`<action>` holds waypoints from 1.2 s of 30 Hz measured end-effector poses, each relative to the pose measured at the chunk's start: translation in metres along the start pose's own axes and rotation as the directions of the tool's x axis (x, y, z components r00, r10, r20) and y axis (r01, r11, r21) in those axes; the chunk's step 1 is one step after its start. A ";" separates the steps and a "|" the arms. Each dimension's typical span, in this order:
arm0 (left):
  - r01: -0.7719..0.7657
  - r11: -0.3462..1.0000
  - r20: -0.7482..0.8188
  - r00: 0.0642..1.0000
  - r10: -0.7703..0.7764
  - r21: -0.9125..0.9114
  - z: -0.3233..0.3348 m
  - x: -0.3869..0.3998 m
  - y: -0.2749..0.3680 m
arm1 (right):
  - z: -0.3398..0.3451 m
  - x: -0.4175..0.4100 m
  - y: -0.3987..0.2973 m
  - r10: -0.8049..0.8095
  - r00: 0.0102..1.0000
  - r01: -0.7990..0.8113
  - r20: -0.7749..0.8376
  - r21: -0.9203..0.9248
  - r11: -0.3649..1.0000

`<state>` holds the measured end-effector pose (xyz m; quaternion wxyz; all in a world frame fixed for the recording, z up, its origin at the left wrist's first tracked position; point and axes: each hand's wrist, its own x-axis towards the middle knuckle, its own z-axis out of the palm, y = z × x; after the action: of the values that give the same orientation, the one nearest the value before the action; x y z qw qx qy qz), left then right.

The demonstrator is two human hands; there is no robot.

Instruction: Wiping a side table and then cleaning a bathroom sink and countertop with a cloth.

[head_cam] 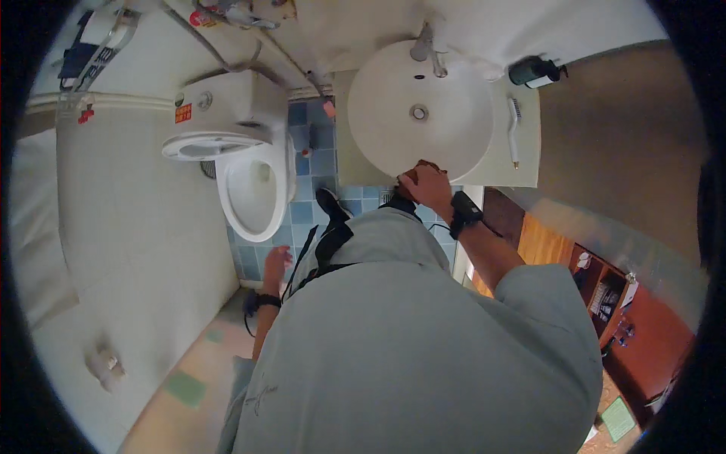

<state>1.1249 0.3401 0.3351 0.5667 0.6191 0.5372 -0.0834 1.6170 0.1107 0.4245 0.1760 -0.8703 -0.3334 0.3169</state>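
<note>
My right hand [422, 186] is at the front rim of the round white washbasin [377, 102], its fingers closed on a brown cloth or sponge-like item [432, 165]. Down at my left side, my left hand [278, 261] hangs with fingers slightly curled and nothing visible in it. A grey metal faucet [422, 48] stands at the basin's back. On the counter right of the basin lies a white-handled brush [513, 133], and behind it is a dark pump bottle [533, 72] with a white label.
A white toilet [282, 170] with its seat raised stands to the left on blue floor tiles [302, 212]. A hose [198, 35] runs along the wall above it. At the lower right, beyond a doorway, are a wood floor [541, 239] and a reddish cabinet [646, 335].
</note>
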 end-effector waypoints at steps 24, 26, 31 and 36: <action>-0.367 0.743 0.097 0.919 0.381 0.560 0.062 -0.039 -0.029 | -0.080 0.140 0.203 -0.101 0.992 0.121 0.075 -0.797 0.592; -0.474 0.575 0.180 0.851 0.493 0.667 0.074 -0.050 0.007 | -0.101 0.185 0.214 -0.329 0.943 -0.026 -0.055 -0.995 0.094; 0.045 0.999 -0.076 0.996 -0.043 0.026 0.096 -0.098 0.057 | -0.132 0.221 0.198 -0.362 0.931 0.256 0.047 -0.790 0.557; 0.014 0.994 -0.099 0.995 -0.004 0.109 0.097 -0.084 -0.011 | -0.109 0.182 0.185 -0.304 0.941 0.054 -0.151 -0.819 0.571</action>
<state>1.1315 0.2127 0.3550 0.5043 0.6502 0.5620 -0.0844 1.8820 0.0941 0.3301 -0.1601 -0.8513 -0.4995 -0.0119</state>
